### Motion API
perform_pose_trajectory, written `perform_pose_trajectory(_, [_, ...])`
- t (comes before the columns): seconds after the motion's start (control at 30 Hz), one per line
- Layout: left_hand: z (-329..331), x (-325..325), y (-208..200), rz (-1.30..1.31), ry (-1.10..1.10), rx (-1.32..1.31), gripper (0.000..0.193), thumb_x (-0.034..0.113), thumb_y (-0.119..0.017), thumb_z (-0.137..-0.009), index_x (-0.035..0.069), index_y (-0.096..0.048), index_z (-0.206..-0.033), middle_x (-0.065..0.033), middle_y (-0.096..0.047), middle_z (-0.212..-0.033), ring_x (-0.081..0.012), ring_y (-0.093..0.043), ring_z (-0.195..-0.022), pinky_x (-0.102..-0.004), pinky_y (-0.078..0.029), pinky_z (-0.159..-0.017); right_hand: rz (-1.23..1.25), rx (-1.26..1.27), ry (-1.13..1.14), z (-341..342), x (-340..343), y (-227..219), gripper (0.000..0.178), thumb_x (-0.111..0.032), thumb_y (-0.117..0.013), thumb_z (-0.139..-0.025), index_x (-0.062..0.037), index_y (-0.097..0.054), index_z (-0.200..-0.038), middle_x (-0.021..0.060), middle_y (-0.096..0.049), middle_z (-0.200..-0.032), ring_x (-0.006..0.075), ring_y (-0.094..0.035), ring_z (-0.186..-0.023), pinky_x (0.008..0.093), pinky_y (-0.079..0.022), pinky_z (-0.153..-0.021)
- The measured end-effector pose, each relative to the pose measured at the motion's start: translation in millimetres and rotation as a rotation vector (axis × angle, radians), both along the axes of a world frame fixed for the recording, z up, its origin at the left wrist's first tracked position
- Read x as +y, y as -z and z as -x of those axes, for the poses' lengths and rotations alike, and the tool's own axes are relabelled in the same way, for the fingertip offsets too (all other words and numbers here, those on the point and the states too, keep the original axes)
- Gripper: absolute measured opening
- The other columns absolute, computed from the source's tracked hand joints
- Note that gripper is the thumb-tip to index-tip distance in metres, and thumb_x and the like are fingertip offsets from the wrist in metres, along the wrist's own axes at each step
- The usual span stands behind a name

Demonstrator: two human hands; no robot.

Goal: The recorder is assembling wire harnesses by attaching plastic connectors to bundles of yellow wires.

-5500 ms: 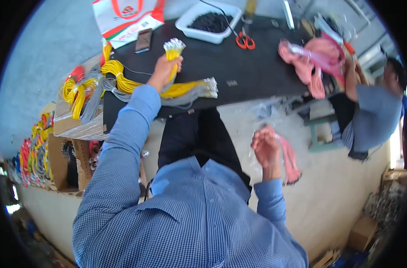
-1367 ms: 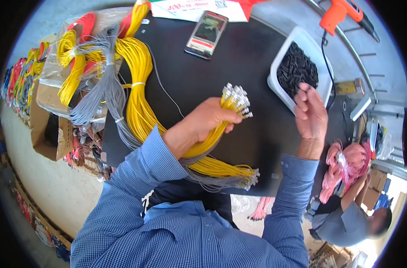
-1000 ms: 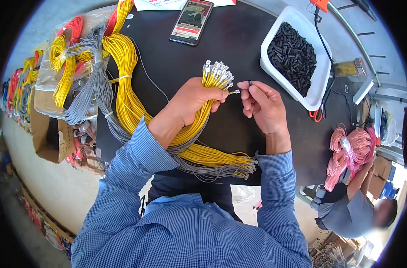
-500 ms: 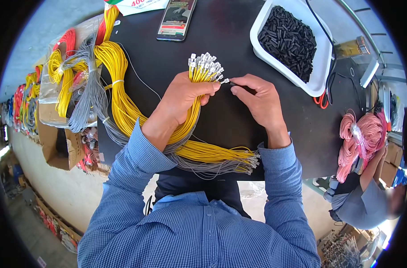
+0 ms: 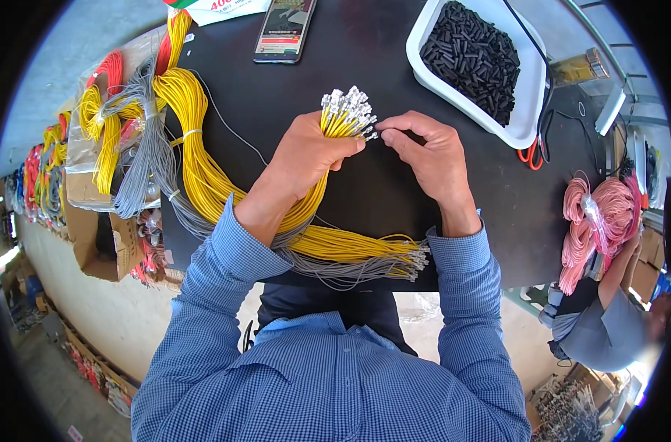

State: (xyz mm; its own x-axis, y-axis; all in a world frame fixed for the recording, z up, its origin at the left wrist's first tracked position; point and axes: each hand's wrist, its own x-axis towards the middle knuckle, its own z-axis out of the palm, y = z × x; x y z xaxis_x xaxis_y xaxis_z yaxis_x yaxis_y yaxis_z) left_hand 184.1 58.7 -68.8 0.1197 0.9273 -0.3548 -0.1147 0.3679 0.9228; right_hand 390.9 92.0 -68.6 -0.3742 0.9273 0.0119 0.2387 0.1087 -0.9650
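Note:
A thick bundle of yellow wires (image 5: 315,200) is wrapped in my left hand (image 5: 304,156), which is closed around it just below the tips. White and silvery crimp terminals (image 5: 348,105) fan out above the thumb. Beside them my right hand (image 5: 437,156) is closed in a pinch, thumb against forefinger, at a terminal standing out from the bundle's right side. What sits between those fingertips is too small to make out. Below my wrists lie the other ends of yellow wires (image 5: 350,246) together with grey wires (image 5: 334,269), also tipped with terminals.
A white tray (image 5: 521,136) full of short black tubes (image 5: 471,62) stands at the far right, with red-handled scissors (image 5: 530,156) by its corner. A phone (image 5: 282,33) lies at the back. Pink wire coils (image 5: 597,221) hang over the right edge, near another person (image 5: 608,328).
My left hand and the bundle's tips have shifted slightly right. My right fingertips have come closer to the terminals, and the dark piece seen between them earlier no longer shows clearly.

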Motion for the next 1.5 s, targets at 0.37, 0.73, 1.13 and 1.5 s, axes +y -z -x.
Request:
perform_pose_trajectory(0.37, [-7.9,-4.5,-4.9,-0.055,-0.045,0.236,0.011,0.007,-0.074,-0.087,0.001,-0.067,-0.093,0.0016,-0.06,-0.074,-0.0062,-0.051,-0.06,-0.0237,-0.041,-0.055,0.19,-0.04,-0.041,3.0,0.9,-8.9,0.013,-0.007,-0.069,-0.093,-0.0012,-0.075,-0.103,-0.0021,-0.065,-0.078,0.0036,-0.052,-0.069,0.0218,-0.044,-0.063])
perform_pose_trajectory(0.73, [9.7,2.5,6.6,0.037,-0.083,-0.197,0.018,-0.003,-0.072,-0.082,-0.002,-0.066,-0.099,-0.0076,-0.067,-0.086,-0.0158,-0.065,-0.073,-0.0277,-0.051,-0.065,-0.371,-0.176,-0.028,11.6,-6.6,-5.2,0.009,-0.003,-0.073,-0.087,-0.0014,-0.072,-0.095,0.009,-0.066,-0.08,0.0228,-0.063,-0.067,0.0314,-0.05,-0.061])
perform_pose_trajectory(1.13, [14.3,4.1,7.9,0.097,-0.101,-0.33,0.018,-0.002,-0.072,-0.084,-0.007,-0.066,-0.1,-0.0162,-0.069,-0.087,-0.0198,-0.066,-0.07,-0.0305,-0.053,-0.065,-0.332,-0.118,0.04,13.2,-6.9,3.2,0.022,0.0,-0.071,-0.089,-0.003,-0.072,-0.111,0.0047,-0.063,-0.084,0.0117,-0.057,-0.071,0.0252,-0.046,-0.066])
perform_pose_trajectory(1.5, [13.5,4.1,8.4,0.109,-0.102,-0.355,0.017,-0.002,-0.071,-0.082,-0.006,-0.066,-0.097,-0.0139,-0.07,-0.086,-0.0202,-0.066,-0.07,-0.0319,-0.053,-0.065,0.058,0.119,0.014,24.6,-10.0,10.8,0.011,-0.006,-0.07,-0.094,-0.0003,-0.073,-0.103,-0.0011,-0.07,-0.086,0.0037,-0.058,-0.079,0.0214,-0.048,-0.072])
